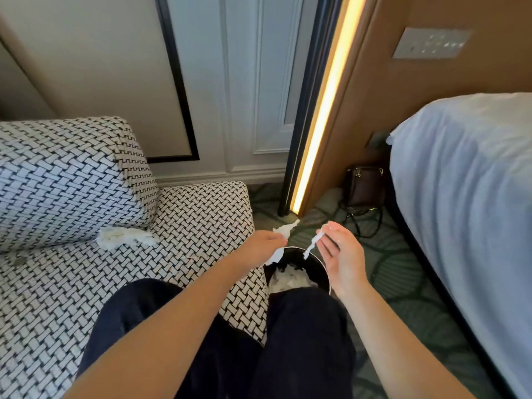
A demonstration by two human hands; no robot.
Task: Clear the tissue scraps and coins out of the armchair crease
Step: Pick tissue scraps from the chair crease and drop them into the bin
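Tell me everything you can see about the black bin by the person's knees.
The bin is round and black, with a thin shiny rim. It sits beside the armchair's front corner, its lower part hidden behind the person's knees. White tissue scraps lie inside. Above its opening the left hand holds a tissue piece, the right hand a thin strip.

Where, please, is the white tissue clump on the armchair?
Head view, left of centre: the white tissue clump lies in the crease of the black-and-white woven armchair.
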